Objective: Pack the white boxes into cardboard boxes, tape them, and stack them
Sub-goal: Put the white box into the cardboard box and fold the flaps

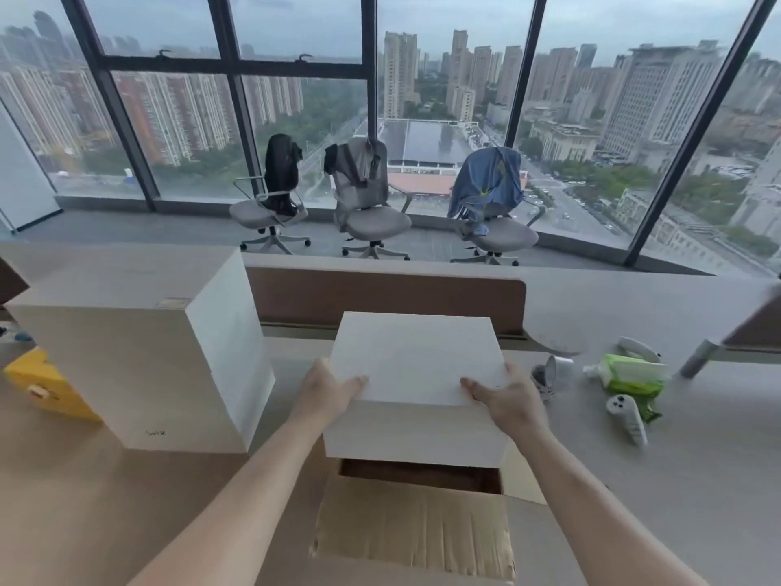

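Observation:
A white box [416,357] sits in the mouth of an open cardboard box [416,530] at the near middle of the desk, most of it still above the rim. My left hand [327,387] holds its left side with the thumb laid on the top face. On the right side my right hand [505,395] holds it the same way. The cardboard box's near flap hangs open toward me. A taller stack of white boxes [139,344] stands to the left on the desk.
A yellow object [42,384] lies at the far left. Right of the boxes lie a small grey cup [553,370], a green wipes pack [632,374] and two white controllers [627,416]. A brown desk divider [380,298] runs behind; three office chairs [372,205] stand by the windows.

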Tool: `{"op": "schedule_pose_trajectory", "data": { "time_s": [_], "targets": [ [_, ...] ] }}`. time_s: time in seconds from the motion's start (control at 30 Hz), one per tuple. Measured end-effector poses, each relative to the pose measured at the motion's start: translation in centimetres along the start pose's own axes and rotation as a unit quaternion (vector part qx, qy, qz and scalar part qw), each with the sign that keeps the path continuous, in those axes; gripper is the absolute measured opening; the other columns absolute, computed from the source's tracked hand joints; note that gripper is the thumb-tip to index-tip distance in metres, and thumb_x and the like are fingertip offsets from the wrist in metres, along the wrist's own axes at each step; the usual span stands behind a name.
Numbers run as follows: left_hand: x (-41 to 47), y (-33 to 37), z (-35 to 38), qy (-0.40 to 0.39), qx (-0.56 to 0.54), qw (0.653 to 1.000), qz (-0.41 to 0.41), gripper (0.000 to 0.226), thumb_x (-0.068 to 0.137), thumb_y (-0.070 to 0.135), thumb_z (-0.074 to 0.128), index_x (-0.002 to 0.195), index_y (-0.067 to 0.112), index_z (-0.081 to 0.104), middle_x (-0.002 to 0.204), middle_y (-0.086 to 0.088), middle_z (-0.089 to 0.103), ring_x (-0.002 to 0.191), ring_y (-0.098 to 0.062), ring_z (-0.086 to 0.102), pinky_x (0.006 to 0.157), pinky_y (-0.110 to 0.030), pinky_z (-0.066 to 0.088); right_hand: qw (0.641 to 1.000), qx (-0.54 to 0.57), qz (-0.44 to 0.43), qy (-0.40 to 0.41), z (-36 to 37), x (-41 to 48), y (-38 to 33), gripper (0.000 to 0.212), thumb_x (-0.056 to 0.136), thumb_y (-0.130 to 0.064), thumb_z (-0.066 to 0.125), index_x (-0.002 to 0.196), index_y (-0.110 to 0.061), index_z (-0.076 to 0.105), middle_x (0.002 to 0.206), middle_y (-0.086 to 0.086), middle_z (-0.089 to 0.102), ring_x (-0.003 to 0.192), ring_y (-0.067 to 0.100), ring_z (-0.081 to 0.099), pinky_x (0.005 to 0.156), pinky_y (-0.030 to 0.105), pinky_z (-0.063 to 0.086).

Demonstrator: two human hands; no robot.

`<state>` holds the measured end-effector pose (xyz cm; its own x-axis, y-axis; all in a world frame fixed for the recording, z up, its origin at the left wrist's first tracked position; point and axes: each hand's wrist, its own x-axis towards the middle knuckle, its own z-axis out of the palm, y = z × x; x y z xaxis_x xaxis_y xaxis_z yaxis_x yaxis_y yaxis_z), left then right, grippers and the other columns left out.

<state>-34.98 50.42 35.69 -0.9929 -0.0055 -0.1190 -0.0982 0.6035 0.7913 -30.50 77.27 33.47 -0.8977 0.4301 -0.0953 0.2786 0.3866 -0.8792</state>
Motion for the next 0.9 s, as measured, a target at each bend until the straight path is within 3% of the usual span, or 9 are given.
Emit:
{"op": "schedule_pose_trajectory", "data": {
  "time_s": [0.1,0.27,0.53,0.67,0.8,0.9],
  "targets": [
    [0.4,-1.1,1.0,-0.008,0.015,1.000,-0.014,0.034,0.094,0.036,0.066,0.110,0.017,0.044,0.102,0.004,0.053,0.093,-0.014,0.052,0.053,-0.012,0.032,1.000,0.013,0.013,-0.004,1.1,0.1,1.4,0.046,0.081,-0.036,0.080,0.116,-0.015,0.057,0.095,-0.005,0.067,0.079,0.003,0.060,0.056,0.019,0.040],
    [2.3,-3.7,2.5,-0.009,0.006,0.999,-0.037,0.045,0.086,0.041,0.073,0.110,0.013,0.047,0.106,0.000,0.060,0.091,-0.018,0.057,0.059,-0.023,0.038,1.000,0.003,0.008,-0.001,2.1,0.0,3.5,0.042,0.082,-0.036,0.079,0.112,-0.015,0.059,0.093,-0.006,0.068,0.080,0.003,0.062,0.058,0.021,0.042],
    [3.1,-5.1,4.2,-0.001,-0.008,1.000,-0.029,0.050,0.082,0.040,0.077,0.110,0.013,0.046,0.106,0.001,0.057,0.093,-0.018,0.057,0.067,-0.031,0.040,0.999,0.041,0.023,-0.022,3.0,0.5,6.7,0.054,0.071,-0.055,0.081,0.113,-0.027,0.062,0.105,-0.007,0.072,0.094,0.013,0.069,0.083,0.041,0.056],
    [3.3,-5.0,5.0,0.003,-0.010,1.000,-0.024,0.052,0.080,0.039,0.079,0.111,0.012,0.047,0.105,0.004,0.053,0.093,-0.017,0.055,0.073,-0.032,0.042,0.997,0.065,0.034,-0.014,2.6,0.0,6.5,0.043,0.081,-0.036,0.080,0.116,-0.023,0.058,0.105,-0.005,0.071,0.093,0.011,0.069,0.069,0.027,0.049],
    [3.6,-5.5,5.7,-0.006,-0.020,0.999,-0.029,0.054,0.077,0.042,0.080,0.110,0.012,0.049,0.105,0.004,0.056,0.095,-0.016,0.059,0.078,-0.036,0.049,0.997,0.073,0.037,-0.012,2.2,-0.1,6.8,0.044,0.082,-0.028,0.081,0.116,-0.019,0.056,0.109,0.002,0.070,0.091,0.015,0.070,0.076,0.030,0.055],
    [3.2,-5.7,6.1,-0.015,-0.017,0.999,-0.038,0.054,0.080,0.039,0.079,0.112,0.011,0.047,0.106,0.003,0.057,0.093,-0.016,0.058,0.071,-0.032,0.044,0.995,0.089,0.045,-0.015,2.0,-0.4,6.8,0.039,0.086,-0.014,0.077,0.116,-0.011,0.054,0.102,0.005,0.070,0.077,0.011,0.066,0.056,0.009,0.046]
  ]
}}
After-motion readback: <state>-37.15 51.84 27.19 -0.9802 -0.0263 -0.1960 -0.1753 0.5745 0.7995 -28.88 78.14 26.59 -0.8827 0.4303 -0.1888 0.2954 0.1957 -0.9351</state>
